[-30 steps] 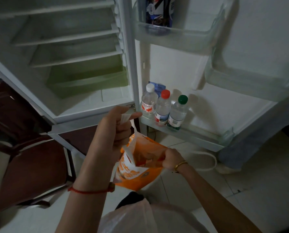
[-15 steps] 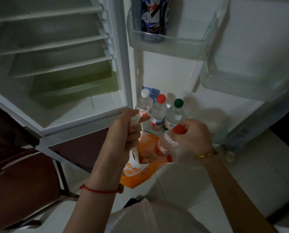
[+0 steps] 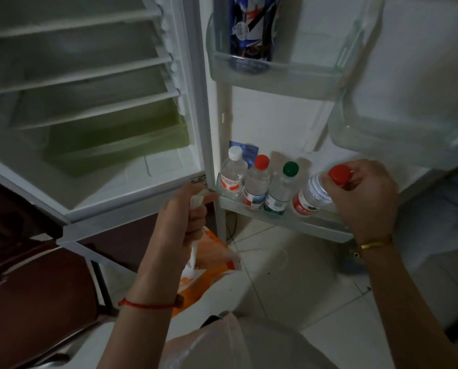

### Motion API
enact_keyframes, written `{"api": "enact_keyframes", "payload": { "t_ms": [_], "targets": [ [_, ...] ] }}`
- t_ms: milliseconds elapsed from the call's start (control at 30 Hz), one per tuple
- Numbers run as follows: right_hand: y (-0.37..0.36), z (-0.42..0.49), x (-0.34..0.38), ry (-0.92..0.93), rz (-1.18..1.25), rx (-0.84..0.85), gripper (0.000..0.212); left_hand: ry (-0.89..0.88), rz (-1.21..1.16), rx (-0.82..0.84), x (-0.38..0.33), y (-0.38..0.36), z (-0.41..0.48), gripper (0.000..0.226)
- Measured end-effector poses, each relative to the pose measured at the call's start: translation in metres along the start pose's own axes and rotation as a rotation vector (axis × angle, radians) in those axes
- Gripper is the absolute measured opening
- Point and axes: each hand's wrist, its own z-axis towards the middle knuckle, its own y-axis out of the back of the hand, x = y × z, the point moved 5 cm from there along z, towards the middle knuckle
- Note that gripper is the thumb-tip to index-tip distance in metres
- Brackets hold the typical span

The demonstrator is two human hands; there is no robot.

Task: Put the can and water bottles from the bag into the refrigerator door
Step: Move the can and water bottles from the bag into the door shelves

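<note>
1. The refrigerator (image 3: 193, 107) stands open, with white shelves and a green drawer (image 3: 116, 139) low inside.
2. Its door (image 3: 275, 123) swings out to the right. A can (image 3: 251, 25) stands upright in the upper door shelf (image 3: 289, 73).
3. An orange and white bag (image 3: 209, 265) hangs above the tiled floor (image 3: 289, 283) from the left hand (image 3: 180, 217), whose fingers are curled tightly round its bunched top.
4. The right hand (image 3: 366, 195) pinches the red cap and neck of a tilted bottle (image 3: 313, 198) with curled fingers. The bottle's base is down at the lower door shelf (image 3: 315, 222); I cannot tell whether it rests there.
5. Just left of it, three bottles stand upright in that shelf, side by side: white-capped bottle (image 3: 233, 177), red-capped bottle (image 3: 257, 187), green-capped bottle (image 3: 278, 193).
</note>
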Motion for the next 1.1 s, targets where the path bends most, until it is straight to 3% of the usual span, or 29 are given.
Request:
{"api": "enact_keyframes", "payload": {
  "t_ms": [200,600,767,833,900,933,1033,1100],
  "targets": [
    [-0.041,0.008,-0.020,-0.062,0.015,0.091,0.026,0.027,-0.017,-0.028,-0.001,0.008,0.006,0.051],
    [-0.070,0.015,-0.041,-0.143,0.027,0.152,0.019,-0.008,0.008,0.074,-0.004,-0.016,0.005,0.032],
    [-0.067,0.020,-0.030,-0.132,-0.071,0.279,0.046,-0.026,0.035,0.116,-0.004,-0.030,-0.001,0.038],
    [-0.060,0.007,-0.014,-0.103,-0.156,0.272,0.045,-0.035,0.055,0.146,-0.004,-0.035,-0.004,0.036],
    [-0.069,-0.018,0.001,-0.029,-0.118,0.414,0.026,-0.042,0.065,0.177,-0.005,-0.037,-0.008,0.033],
    [-0.083,-0.035,0.002,-0.022,-0.076,0.571,0.023,-0.045,0.071,0.191,-0.006,-0.038,-0.009,0.033],
    [-0.122,-0.088,0.004,-0.052,-0.107,1.102,0.028,-0.042,0.090,0.213,-0.009,-0.040,-0.016,0.034],
    [-0.144,-0.121,-0.004,-0.074,-0.223,1.319,0.033,-0.045,0.101,0.219,-0.012,-0.039,-0.022,0.035]
  ]
}}
